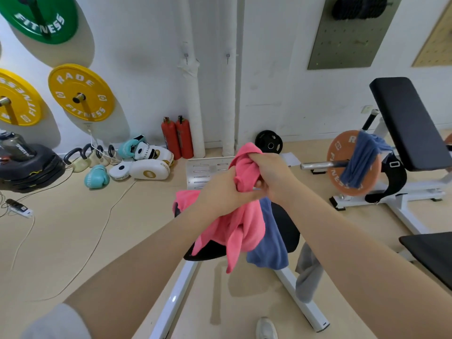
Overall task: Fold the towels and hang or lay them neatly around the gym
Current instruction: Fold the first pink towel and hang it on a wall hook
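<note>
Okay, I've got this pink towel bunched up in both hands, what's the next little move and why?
Probably slide both hands out to two corners so it hangs flat. The pink towel is bunched between the left hand and right hand, its loose end dangling over the blue towel, so no edge is ready to fold.

I can read "FITNESS" on the green weight plate (39, 17) far left on the wall. The yellow plate (81, 92) under it says "RADE FITNESS". The orange plate (353, 162) on the right shows "R" and "FITNES". A white punch pad (149, 170) has letters too small to read.
</note>
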Action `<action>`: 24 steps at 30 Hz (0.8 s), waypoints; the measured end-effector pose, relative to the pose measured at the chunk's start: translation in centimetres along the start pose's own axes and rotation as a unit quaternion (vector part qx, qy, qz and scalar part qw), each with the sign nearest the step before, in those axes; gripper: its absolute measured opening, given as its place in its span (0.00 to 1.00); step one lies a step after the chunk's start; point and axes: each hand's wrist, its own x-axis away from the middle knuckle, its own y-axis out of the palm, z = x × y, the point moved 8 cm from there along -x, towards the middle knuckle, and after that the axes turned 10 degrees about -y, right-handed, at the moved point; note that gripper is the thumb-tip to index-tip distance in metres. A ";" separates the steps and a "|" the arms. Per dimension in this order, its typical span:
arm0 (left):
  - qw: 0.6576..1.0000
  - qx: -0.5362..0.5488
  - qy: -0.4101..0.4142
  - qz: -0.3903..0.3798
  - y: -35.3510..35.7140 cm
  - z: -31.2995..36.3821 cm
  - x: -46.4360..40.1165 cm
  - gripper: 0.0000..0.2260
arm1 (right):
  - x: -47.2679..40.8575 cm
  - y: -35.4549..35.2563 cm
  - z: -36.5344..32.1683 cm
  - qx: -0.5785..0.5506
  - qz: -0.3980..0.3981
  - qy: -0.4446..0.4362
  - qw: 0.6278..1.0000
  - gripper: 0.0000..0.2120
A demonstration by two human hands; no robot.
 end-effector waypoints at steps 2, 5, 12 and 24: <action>1.000 -0.009 -0.015 0.001 0.1 0.5 -1.5 0.16 | -1.4 -1.0 -1.0 0.039 0.000 -0.036 0.999 0.11; 0.999 -0.024 -0.014 -0.017 -0.3 1.6 -3.2 0.18 | -3.4 -2.7 -2.4 0.089 -0.028 -0.077 0.993 0.11; 0.996 0.033 -0.080 -0.012 -0.6 2.0 -8.3 0.18 | -7.6 -6.5 -3.6 0.043 -0.037 -0.070 0.996 0.06; 0.781 0.547 -0.291 0.075 1.3 -0.2 -13.4 0.10 | -9.0 -5.0 -5.9 0.276 -0.127 -0.301 0.904 0.07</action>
